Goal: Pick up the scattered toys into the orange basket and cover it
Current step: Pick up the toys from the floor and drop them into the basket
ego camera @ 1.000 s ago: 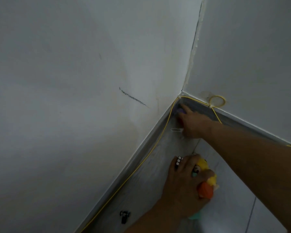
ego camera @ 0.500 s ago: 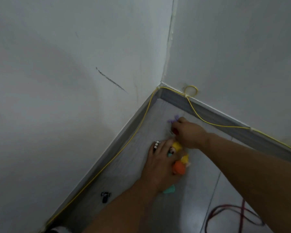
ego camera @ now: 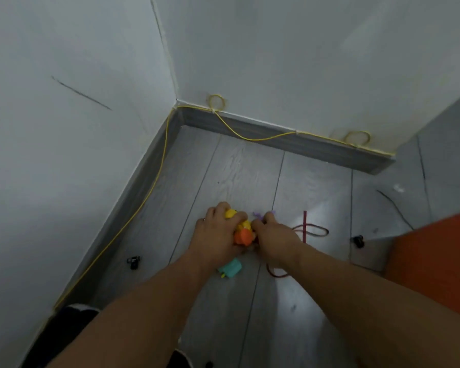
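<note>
While both arms stretch low over the grey wooden floor (ego camera: 245, 168), the left grip (ego camera: 215, 232) clasps yellow-and-orange plastic toys (ego camera: 242, 236). Touching it, the right grip (ego camera: 275, 236) is curled round a small purple plastic toy (ego camera: 257, 215). The orange basket (ego camera: 436, 261) stands well to their right.

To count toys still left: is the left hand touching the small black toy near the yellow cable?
Apart. The head view shows bare floor between the left hand and the small black toy.
</note>
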Tool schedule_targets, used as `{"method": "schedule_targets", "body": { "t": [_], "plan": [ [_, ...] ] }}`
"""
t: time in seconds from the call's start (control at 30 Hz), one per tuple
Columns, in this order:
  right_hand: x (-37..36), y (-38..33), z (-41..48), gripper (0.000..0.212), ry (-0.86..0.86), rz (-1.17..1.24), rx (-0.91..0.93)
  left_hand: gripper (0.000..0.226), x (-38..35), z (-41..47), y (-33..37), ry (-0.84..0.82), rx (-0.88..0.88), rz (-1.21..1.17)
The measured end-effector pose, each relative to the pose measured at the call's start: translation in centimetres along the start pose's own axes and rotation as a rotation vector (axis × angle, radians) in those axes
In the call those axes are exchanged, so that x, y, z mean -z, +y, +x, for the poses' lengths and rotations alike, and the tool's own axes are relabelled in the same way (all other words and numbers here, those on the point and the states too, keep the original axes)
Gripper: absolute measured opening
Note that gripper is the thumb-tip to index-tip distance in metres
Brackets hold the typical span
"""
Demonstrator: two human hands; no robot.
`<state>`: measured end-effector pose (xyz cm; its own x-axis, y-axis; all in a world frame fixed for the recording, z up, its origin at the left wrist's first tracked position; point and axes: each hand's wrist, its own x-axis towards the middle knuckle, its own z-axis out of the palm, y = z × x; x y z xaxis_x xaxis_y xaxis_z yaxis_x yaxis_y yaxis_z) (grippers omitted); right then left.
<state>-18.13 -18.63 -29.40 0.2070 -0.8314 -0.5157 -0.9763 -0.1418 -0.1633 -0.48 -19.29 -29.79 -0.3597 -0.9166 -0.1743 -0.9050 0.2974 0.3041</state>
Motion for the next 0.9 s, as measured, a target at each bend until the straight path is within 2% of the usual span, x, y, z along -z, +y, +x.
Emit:
{"method": "schedule_targets", "body": {
  "t": [0.1,0.17,0.3,0.4,0.63,0.77,0.9],
  "plan": [
    [-1.7,0.5,-3.1,0.064,-0.072,0.062,-0.061,0.075,0.9,-0.5,2.3,-0.183,-0.067,0.025],
    [-2.0,1.1,-4.7,0.061,-0.082,0.113,-0.056,0.074,1.1,-1.2,3.6,-0.224,-0.095,0.030],
    [-1.0,2.2,-6.6,0.044,0.013,0.147,-0.044,0.061,1.8,-2.2,5.2,-0.158,-0.098,0.010],
    [0.6,2.4,-7.3,0.035,0.069,0.179,-0.018,0.058,3.2,-2.4,5.6,-0.097,-0.088,-0.017],
    [8.7,2.5,-9.1,0.040,0.118,0.175,0.100,0.064,11.5,-1.7,6.8,-0.023,-0.112,-0.020],
    [15.4,3.1,-10.5,0.036,0.134,0.194,0.038,0.064,16.7,-0.1,9.6,0.032,-0.120,-0.085],
    [21.6,5.0,-14.8,0.021,0.047,0.278,-0.094,0.060,19.6,0.9,14.6,-0.010,-0.099,-0.266]
  ]
}}
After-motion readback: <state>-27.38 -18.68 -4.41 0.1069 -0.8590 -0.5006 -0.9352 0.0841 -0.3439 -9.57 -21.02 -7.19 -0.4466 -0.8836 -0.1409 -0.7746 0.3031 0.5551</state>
